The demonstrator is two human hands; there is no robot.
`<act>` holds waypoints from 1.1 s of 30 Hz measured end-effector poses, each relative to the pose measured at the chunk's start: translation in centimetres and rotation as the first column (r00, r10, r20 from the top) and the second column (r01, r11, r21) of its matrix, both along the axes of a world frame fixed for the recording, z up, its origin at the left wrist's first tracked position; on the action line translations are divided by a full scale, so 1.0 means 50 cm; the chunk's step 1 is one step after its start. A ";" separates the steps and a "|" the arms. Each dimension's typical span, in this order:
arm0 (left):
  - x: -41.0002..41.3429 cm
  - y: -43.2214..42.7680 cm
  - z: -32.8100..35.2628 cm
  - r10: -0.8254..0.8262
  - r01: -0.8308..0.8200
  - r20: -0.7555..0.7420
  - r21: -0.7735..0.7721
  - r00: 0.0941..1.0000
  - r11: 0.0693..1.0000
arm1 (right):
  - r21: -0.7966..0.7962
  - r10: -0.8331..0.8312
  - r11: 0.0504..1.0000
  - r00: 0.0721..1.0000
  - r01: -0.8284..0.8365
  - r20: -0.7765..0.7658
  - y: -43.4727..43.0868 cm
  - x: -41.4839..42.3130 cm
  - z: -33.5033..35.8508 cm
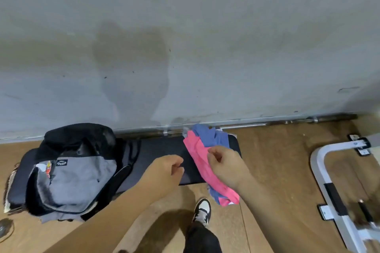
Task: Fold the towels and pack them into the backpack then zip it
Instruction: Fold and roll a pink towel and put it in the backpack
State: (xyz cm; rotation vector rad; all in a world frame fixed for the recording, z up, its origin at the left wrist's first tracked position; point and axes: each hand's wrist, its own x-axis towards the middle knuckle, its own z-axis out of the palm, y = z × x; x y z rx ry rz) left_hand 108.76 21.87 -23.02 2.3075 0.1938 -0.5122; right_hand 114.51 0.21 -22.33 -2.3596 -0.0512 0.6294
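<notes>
Your right hand [228,167] fingers [212,153] pinch pink towel [196,157], heaped with blue towel [211,135] on counter [160,148] right end, draping off front edge. Left hand [167,169] fingers curled, holding nothing. Backpack [78,174] lies on counter left end.

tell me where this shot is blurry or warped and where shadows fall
head view: wide-angle bends the metal bar into a curve; the white frame at lower right is motion-smeared; the left hand and right hand, which pinches the pink towel, look soft; an arm shadow lies on the wood floor
</notes>
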 end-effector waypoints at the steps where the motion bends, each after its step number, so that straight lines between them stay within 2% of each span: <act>1: 0.030 -0.016 -0.021 -0.002 0.002 -0.005 -0.003 1.000 1.000 | -0.009 -0.020 1.000 1.000 0.020 -0.012 -0.013 0.029 -0.024; 5: 0.142 -0.050 -0.125 -0.062 0.062 -0.013 -0.001 0.998 0.998 | -0.015 -0.082 0.997 0.993 0.081 -0.085 -0.028 0.114 -0.140; 11: 0.262 -0.034 -0.414 -0.180 0.188 0.153 -0.039 0.972 0.981 | -0.031 -0.197 0.980 0.980 0.196 -0.027 0.005 0.183 -0.409; 14: 0.306 -0.029 -0.531 -0.312 0.320 0.169 -0.020 0.935 0.947 | -0.053 -0.185 0.981 0.980 0.189 0.073 0.012 0.209 -0.524; 16: 0.322 -0.022 -0.630 -0.410 0.415 0.198 0.017 0.890 0.910 | -0.049 -0.160 0.985 0.984 0.164 0.078 0.015 0.216 -0.608; 18: 0.332 -0.018 -0.718 -0.455 0.461 0.257 0.041 0.852 0.886 | -0.029 -0.101 0.994 0.989 0.104 0.108 0.008 0.222 -0.680; 21: 0.333 -0.018 -0.813 -0.451 0.472 0.434 0.066 0.780 0.879 | -0.087 0.027 0.996 0.970 -0.006 0.242 -0.015 0.221 -0.751; 24: 0.331 -0.017 -0.841 -0.403 0.465 0.581 0.047 0.707 0.884 | -0.094 0.065 0.995 0.922 -0.031 0.383 -0.024 0.213 -0.770; 26: 0.316 -0.009 -0.829 -0.353 0.467 0.643 -0.009 0.680 0.884 | -0.013 0.036 0.999 0.918 -0.033 0.395 -0.018 0.200 -0.757; 31: 0.233 0.036 -0.715 -0.218 0.379 0.629 -0.132 0.746 0.916 | 0.243 -0.029 0.966 0.891 -0.092 0.454 0.030 0.132 -0.661; 33: 0.196 0.062 -0.653 -0.165 0.319 0.660 -0.118 0.733 0.941 | 0.288 -0.076 0.954 0.863 -0.083 0.500 0.051 0.101 -0.610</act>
